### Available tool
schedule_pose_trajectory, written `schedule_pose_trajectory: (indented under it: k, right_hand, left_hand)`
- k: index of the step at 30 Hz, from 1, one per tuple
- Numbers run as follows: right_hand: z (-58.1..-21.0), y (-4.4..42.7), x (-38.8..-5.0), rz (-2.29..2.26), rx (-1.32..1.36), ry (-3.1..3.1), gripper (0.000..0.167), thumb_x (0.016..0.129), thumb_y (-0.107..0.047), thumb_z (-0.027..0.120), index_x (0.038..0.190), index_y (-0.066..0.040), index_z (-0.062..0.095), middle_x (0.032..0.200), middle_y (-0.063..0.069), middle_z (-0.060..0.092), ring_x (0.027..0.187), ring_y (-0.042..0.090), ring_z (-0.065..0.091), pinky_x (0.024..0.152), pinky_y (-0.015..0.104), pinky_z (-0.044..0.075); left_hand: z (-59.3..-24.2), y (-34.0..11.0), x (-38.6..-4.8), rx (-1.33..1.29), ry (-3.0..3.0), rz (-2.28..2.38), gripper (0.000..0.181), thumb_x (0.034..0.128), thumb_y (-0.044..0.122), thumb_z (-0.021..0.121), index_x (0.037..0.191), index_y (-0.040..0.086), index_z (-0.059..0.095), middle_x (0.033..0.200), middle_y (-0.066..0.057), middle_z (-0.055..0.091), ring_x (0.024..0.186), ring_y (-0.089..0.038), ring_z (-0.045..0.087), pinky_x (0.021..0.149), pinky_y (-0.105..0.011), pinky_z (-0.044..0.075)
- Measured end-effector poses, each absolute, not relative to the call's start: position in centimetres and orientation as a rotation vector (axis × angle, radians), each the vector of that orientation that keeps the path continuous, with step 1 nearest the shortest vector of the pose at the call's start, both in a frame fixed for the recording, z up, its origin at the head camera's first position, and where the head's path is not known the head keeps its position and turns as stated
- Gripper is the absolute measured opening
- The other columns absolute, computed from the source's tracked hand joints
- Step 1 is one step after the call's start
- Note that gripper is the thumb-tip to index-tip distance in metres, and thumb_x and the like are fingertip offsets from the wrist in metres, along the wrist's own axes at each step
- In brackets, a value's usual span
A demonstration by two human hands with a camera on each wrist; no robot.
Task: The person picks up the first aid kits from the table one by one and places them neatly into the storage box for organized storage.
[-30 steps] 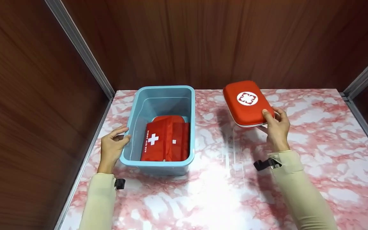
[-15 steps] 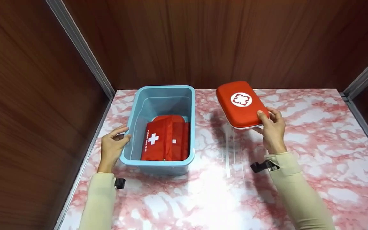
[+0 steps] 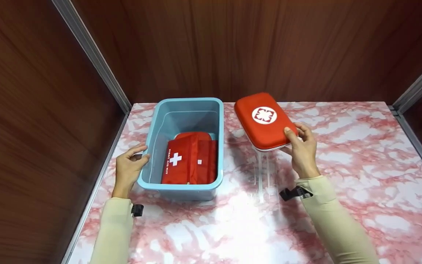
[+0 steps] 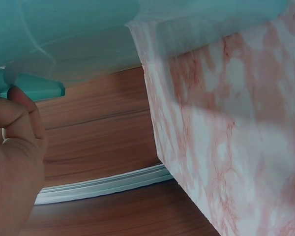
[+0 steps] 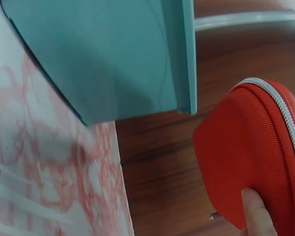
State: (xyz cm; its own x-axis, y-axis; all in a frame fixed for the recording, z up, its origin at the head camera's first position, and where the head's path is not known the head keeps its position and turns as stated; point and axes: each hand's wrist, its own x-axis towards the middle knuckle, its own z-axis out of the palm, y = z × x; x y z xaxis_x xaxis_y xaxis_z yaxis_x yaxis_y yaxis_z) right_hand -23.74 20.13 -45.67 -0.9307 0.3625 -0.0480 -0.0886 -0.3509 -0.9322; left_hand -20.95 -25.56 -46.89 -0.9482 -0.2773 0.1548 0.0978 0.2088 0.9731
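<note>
A red zippered first-aid case (image 3: 264, 123) with a white round emblem hangs above the table, right of the blue bin (image 3: 185, 187). My right hand (image 3: 303, 154) holds it by its near right corner, thumb on top and fingers beneath. In the right wrist view a fingertip (image 5: 255, 211) presses the underside of the case (image 5: 241, 152). My left hand (image 3: 130, 168) pinches the bin's left rim, as the left wrist view also shows at the rim (image 4: 44, 88). Inside the bin lies a red first-aid pouch (image 3: 185, 165) with a white cross, over another red case (image 3: 194, 135) that is partly hidden.
The bin stands on a red-and-white marbled table (image 3: 361, 165). Brown wood-grain panels (image 3: 247, 47) close off the back and sides, with metal strips (image 3: 97, 55) at the corners. Strips of clear tape (image 3: 261, 176) lie on the tabletop right of the bin.
My right hand has carried the red case leftward, closer to the bin, at about the same height. My left hand and the bin have stayed where they were.
</note>
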Motion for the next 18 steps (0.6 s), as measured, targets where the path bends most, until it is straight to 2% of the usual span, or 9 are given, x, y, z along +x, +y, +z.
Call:
schedule_pose_trajectory:
  k: [6, 11, 18]
  right_hand:
    - [-45.6, 19.1, -23.7, 2.338, -0.343, -1.624, 0.03, 0.095, -0.006, 0.066, 0.123, -0.007, 0.056, 0.111, 0.009, 0.046, 0.082, 0.016, 0.065, 0.06, 0.033, 0.06]
    - [-45.4, 18.3, -23.7, 2.362, -0.319, -1.615, 0.03, 0.095, -0.006, 0.066, 0.122, -0.009, 0.056, 0.112, 0.009, 0.047, 0.083, 0.016, 0.065, 0.061, 0.034, 0.06]
    - [-45.1, 17.6, -23.4, 2.375, -0.289, -1.629, 0.034, 0.095, -0.005, 0.065, 0.126, -0.006, 0.053, 0.11, 0.009, 0.047, 0.081, 0.017, 0.064, 0.06, 0.034, 0.06]
  left_hand:
    - [-46.9, -25.5, -20.9, 0.185, -2.196, -1.812, 0.03, 0.0831, -0.011, 0.071, 0.113, -0.014, 0.068, 0.132, -0.025, 0.061, 0.079, -0.005, 0.06, 0.069, -0.012, 0.05]
    - [-46.9, -25.6, -20.9, 0.175, -2.195, -1.799, 0.031, 0.0831, -0.008, 0.073, 0.114, -0.011, 0.07, 0.131, -0.021, 0.062, 0.08, -0.006, 0.061, 0.069, -0.013, 0.051]
    - [-46.8, -25.5, -21.0, 0.182, -2.194, -1.809, 0.031, 0.0831, -0.011, 0.071, 0.114, -0.014, 0.068, 0.132, -0.024, 0.061, 0.079, -0.006, 0.061, 0.07, -0.012, 0.05]
